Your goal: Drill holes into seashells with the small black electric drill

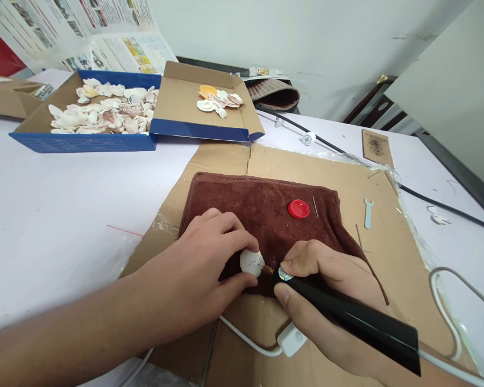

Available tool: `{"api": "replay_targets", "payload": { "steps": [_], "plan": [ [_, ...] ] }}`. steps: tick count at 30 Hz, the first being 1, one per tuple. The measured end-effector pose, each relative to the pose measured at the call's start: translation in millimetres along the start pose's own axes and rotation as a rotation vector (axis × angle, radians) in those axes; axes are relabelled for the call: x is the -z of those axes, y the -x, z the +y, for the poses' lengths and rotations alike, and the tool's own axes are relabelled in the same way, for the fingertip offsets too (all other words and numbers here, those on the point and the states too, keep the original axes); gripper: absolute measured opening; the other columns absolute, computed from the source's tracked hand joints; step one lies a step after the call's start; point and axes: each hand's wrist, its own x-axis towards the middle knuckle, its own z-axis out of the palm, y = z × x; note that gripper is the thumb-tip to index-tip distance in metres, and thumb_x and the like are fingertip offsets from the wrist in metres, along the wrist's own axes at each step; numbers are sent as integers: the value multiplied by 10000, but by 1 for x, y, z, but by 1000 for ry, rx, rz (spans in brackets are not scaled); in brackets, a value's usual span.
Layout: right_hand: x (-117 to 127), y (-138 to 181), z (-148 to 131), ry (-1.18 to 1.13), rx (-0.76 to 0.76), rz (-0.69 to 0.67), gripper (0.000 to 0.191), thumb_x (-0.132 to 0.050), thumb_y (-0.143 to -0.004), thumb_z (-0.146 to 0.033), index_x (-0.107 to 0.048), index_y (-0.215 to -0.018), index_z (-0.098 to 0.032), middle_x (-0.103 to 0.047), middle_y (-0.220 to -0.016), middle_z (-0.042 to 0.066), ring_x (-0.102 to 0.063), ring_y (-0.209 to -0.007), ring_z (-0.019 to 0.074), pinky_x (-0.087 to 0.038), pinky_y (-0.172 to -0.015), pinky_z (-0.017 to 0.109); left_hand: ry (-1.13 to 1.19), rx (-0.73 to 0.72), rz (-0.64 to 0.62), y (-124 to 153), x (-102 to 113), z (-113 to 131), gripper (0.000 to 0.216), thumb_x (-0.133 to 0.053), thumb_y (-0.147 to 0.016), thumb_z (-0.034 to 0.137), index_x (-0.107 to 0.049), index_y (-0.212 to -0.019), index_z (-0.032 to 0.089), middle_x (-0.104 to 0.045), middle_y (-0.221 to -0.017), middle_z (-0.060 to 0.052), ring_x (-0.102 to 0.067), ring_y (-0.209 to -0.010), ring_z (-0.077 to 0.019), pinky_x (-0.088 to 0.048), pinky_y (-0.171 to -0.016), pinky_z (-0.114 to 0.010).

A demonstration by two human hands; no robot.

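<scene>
A small white seashell [250, 264] with rows of dark dots is pinched between the thumb and fingers of my left hand [221, 252], over a folded brown towel [234, 196]. My right hand [318, 274] grips a black rotary tool [355, 312] with a white cord at its rear. The tool's brass-coloured collet points left, and its thin bit meets the shell's right side; whether it has gone in I cannot tell. Farther back on the towel lie a red plastic cap [298, 208] and a thin metal pin [315, 206].
A blue-sided cardboard box [84, 142] full of shells stands back left, its lid [177, 113] holding several more. Cardboard [306, 166] lies beneath the towel. A small wrench [368, 213] rests right, a white inline switch [291, 339] in front. A black cable [326, 142] crosses behind.
</scene>
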Motion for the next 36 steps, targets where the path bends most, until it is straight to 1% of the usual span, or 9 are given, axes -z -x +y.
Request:
{"api": "replay_targets", "payload": {
  "steps": [13,19,23,28,36],
  "plan": [
    [-2,2,1,-1,0,16,206,-571,-853,-104,-470,-777,-266,-615,-633,-48,-592,-508,115,-476,-473,241,10,9,12,0,-1,0,182,-712,-945,205,-704,-1116,265,-624,-1151,-28,-548,-1112,-273,-467,-1017,-510],
    [-1,1,1,-13,1,10,212,-573,-853,-105,-458,-782,-268,-608,-628,-51,-586,-506,117,-467,-468,244,-6,18,30,-1,-4,-1,201,-743,-914,193,-703,-1092,277,-624,-1151,-13,-572,-1117,-260,-493,-994,-477],
    [-1,0,1,-12,-1,10,225,-566,-854,-108,-435,-765,-267,-593,-614,-58,-557,-488,108,-442,-454,239,6,25,66,1,-4,-1,225,-779,-890,208,-695,-1089,273,-602,-1181,-10,-609,-1102,-234,-522,-960,-426],
    [-1,1,2,-8,-11,17,225,-557,-856,-118,-420,-756,-267,-583,-612,-60,-538,-486,104,-423,-445,235,27,25,94,1,-3,-2,212,-808,-866,212,-676,-1028,251,-584,-1209,-7,-638,-1084,-204,-541,-946,-372],
    [-1,1,1,3,-4,19,210,-566,-847,-106,-448,-774,-265,-577,-611,-65,-513,-482,100,-434,-461,235,14,16,91,0,-5,-3,213,-801,-873,220,-662,-1028,261,-594,-1221,1,-627,-1113,-212,-534,-962,-391]
  ]
}}
